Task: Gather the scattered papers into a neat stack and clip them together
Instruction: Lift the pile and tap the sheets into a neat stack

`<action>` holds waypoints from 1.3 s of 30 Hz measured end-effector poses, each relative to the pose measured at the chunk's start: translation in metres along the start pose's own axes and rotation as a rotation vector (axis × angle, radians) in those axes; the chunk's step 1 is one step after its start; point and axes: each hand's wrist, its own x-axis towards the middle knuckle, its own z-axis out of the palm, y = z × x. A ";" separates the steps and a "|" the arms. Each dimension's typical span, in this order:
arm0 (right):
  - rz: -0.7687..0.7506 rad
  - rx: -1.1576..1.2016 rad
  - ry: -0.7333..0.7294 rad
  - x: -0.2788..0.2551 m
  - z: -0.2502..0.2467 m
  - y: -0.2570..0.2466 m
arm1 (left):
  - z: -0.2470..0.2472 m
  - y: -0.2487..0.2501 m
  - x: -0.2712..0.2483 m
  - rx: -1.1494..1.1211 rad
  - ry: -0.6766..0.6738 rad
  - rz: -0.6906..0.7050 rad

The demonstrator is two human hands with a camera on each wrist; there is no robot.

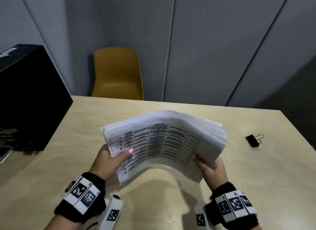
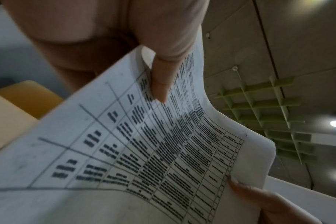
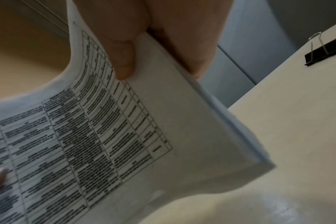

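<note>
Both hands hold a thick stack of white printed paper sheets (image 1: 159, 144) above the pale wooden table (image 1: 239, 178), bowed upward in the middle. The left hand (image 1: 111, 159) pinches its nine o'clock edge — thumb on the printed grid; the right hand (image 1: 210, 166) clamps the three o'clock edge. A black metal binder clip (image 1: 253, 140) lies at three o'clock, well apart — untouched.

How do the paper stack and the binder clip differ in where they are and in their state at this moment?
The paper stack is held above the table, bowed upward; the binder clip lies on the table, off to the right.

The left hand and right hand grip the stack's ends; nothing touches the clip.

The stack is white with a printed table; the clip is black with wire handles.

Neither is joined to the other.
</note>
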 end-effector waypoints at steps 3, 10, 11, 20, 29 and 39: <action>-0.008 -0.025 0.028 0.001 -0.007 0.006 | -0.003 -0.001 0.001 0.008 -0.008 0.049; -0.019 -0.190 0.055 0.002 -0.003 0.014 | 0.011 -0.007 -0.007 -0.100 0.144 -0.041; -0.022 -0.191 0.073 0.003 -0.001 0.013 | 0.014 -0.001 -0.007 -0.112 0.149 -0.017; -0.020 -0.124 0.134 0.004 0.000 0.011 | 0.016 -0.001 0.000 -0.214 0.209 0.018; -0.080 -0.050 0.230 -0.004 0.017 -0.012 | 0.020 0.014 0.000 -0.220 0.258 0.082; 0.083 0.062 0.496 0.018 0.032 -0.033 | 0.024 0.026 0.011 -0.268 0.460 -0.012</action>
